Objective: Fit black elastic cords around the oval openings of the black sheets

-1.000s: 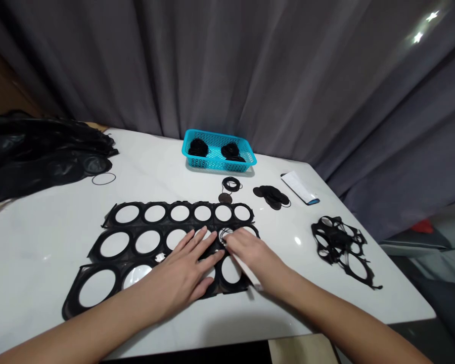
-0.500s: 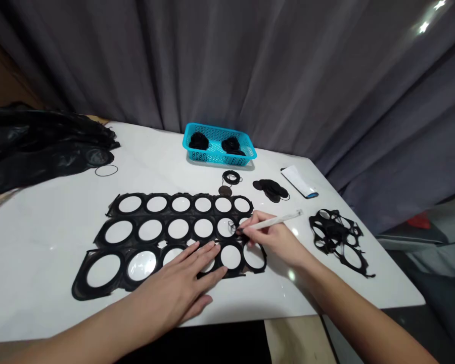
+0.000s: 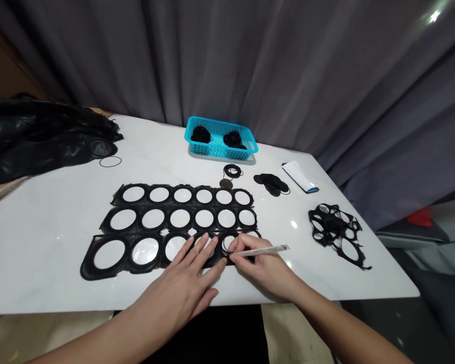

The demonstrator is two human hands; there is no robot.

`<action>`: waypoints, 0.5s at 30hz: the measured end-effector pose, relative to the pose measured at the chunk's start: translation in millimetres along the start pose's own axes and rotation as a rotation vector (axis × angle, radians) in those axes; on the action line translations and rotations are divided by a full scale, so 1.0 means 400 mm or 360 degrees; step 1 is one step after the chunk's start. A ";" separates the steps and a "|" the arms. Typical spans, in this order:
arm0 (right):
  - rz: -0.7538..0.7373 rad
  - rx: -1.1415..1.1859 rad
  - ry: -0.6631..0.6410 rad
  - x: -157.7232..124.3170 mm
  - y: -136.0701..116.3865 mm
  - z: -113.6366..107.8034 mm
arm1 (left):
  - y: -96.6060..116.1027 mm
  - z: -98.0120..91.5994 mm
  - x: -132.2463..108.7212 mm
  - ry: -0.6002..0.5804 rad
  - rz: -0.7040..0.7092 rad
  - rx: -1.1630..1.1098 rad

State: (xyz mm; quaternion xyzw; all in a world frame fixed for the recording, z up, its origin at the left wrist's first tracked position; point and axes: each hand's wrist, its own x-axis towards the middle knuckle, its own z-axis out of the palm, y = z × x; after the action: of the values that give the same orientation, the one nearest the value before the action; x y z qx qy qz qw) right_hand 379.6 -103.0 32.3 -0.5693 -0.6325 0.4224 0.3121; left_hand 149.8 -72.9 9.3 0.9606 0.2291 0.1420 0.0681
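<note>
A black rubber-like sheet (image 3: 86, 264) with rows of round holes lies flat on the white table. My left hand (image 3: 185, 278) rests open on its lower row, fingers spread and pressing lightly. My right hand (image 3: 267, 268) is closed around a slim whitish pen-like tool (image 3: 270, 249), gripped between thumb and fingers. The tool's tip sits at a hole in the lower row, just right of my left fingertips; my fingers partly hide it. Behind the sheet lie a small coil of thin black rings (image 3: 232, 171) and a dark disc (image 3: 226, 184).
A blue perforated basket (image 3: 222, 147) holds two black bundles. Black discs (image 3: 273, 184) lie in a pile, near a white-and-blue packet (image 3: 300, 176). Tangled black scrap (image 3: 335, 227) is at the right, black sheeting (image 3: 49, 136) at the left, beside a thin loose ring (image 3: 110, 161).
My right hand and its tool have moved down from the middle row to the lower row. My left hand stays on the lower row. The view has shifted slightly.
</note>
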 end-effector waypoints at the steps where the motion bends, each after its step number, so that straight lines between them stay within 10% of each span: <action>1: -0.0009 -0.0018 0.0002 0.000 0.001 0.001 | 0.000 0.000 -0.001 -0.0010 0.0005 0.0019; 15: -0.0218 -0.0203 0.0040 -0.011 0.000 0.008 | -0.008 0.005 -0.005 0.0020 0.0057 0.0061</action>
State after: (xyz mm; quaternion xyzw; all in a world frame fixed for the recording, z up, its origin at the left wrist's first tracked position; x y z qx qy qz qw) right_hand 377.3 -107.8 31.3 -0.5488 -0.6916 0.3516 0.3113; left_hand 147.3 -71.1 6.3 0.9647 0.2151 0.1449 0.0456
